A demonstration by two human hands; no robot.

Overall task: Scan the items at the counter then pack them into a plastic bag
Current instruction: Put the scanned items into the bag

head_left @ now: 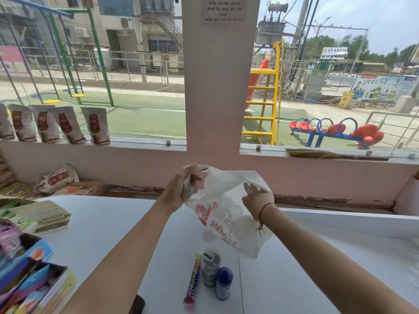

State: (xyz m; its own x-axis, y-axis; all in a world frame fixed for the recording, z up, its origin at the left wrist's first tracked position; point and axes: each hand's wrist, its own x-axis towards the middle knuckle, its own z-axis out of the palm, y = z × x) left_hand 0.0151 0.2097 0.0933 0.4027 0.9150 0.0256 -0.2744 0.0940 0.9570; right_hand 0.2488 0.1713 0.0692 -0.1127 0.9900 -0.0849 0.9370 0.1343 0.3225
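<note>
Nearest to us, at the bottom left, open boxes of brightly coloured snack packets [34,279] sit on the white counter [102,234]. Just right of centre on the near counter lie three items side by side: a Mentos roll [193,278] on the left, a small grey-green bottle [210,269] touching it in the middle, and a small bottle with a dark blue cap [224,283] on the right. All three lie flat and no hand touches them.

Our two bare forearms reach forward from the bottom edge. Above the three items, held up off the counter, is a thin white plastic bag [226,214] with pink printing. Our left hand [179,189] is closed in a pinch around the bag's left top edge. Our right hand [257,197], with a red thread at the wrist, has its fingers curled over the bag's right top edge, spreading the mouth apart. The bag's lower part hangs down and to the right, near the counter surface.

Further left on the counter rests a stack of pale flat packets [49,217]. Beyond the counter, a pink wall with a central pillar [217,87] divides two windows. Brown-labelled pouches [68,125] stand along the left sill; a broom [328,154] lies on the right sill. Outside we see a playground with a yellow ladder [264,103].
</note>
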